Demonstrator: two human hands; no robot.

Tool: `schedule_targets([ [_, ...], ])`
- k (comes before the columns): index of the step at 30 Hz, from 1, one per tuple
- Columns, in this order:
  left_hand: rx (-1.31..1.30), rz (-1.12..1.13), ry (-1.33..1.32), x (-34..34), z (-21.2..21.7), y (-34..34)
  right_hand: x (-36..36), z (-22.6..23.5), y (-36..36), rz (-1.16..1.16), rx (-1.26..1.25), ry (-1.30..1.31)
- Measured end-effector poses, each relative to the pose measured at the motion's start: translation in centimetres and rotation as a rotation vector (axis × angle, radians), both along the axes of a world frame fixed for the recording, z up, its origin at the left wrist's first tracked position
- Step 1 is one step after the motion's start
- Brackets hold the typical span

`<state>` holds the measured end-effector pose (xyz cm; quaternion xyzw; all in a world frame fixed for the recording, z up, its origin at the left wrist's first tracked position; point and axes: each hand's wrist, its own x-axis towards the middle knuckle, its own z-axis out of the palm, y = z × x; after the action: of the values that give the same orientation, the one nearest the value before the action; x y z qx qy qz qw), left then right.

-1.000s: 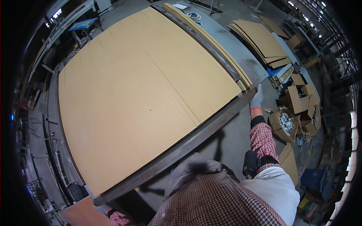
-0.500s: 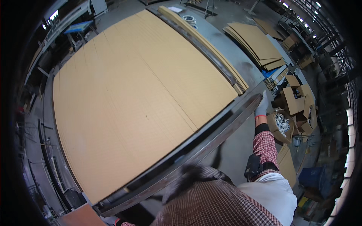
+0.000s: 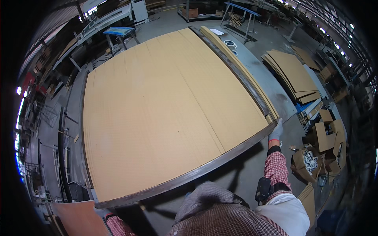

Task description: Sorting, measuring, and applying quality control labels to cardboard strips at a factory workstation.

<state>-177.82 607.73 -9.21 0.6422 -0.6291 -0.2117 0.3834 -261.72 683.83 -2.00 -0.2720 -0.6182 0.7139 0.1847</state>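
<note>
While my gloved right hand (image 3: 277, 130) closes on the right end of the metal bar (image 3: 189, 177), the big cardboard sheet (image 3: 165, 114) lies flat on the worktop (image 3: 260, 69) beyond it. Left hand (image 3: 103, 212) at the bar's near-left end; grip unclear.

Single head view, fisheye, sitting high above the person and looking steeply down and forward over a big cardboard sheet (image 3: 165, 114) filling mid-frame. Person's own shoulders are showing close at the bottom edge. Edges are bending, corners going black. No second view.
</note>
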Motion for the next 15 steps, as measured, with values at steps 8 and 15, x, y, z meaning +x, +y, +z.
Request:
schedule_targets([
  [8, 0.097, -0.239, -0.427, 7.5, 4.0, -1.7, 1.0, 3.9, -9.2, 0.100, 0.150, 0.002],
  [15, -0.040, -0.326, -0.184, 2.0, 2.7, -3.8, -0.8, 1.8, -2.9, 0.037, -0.055, 0.072],
])
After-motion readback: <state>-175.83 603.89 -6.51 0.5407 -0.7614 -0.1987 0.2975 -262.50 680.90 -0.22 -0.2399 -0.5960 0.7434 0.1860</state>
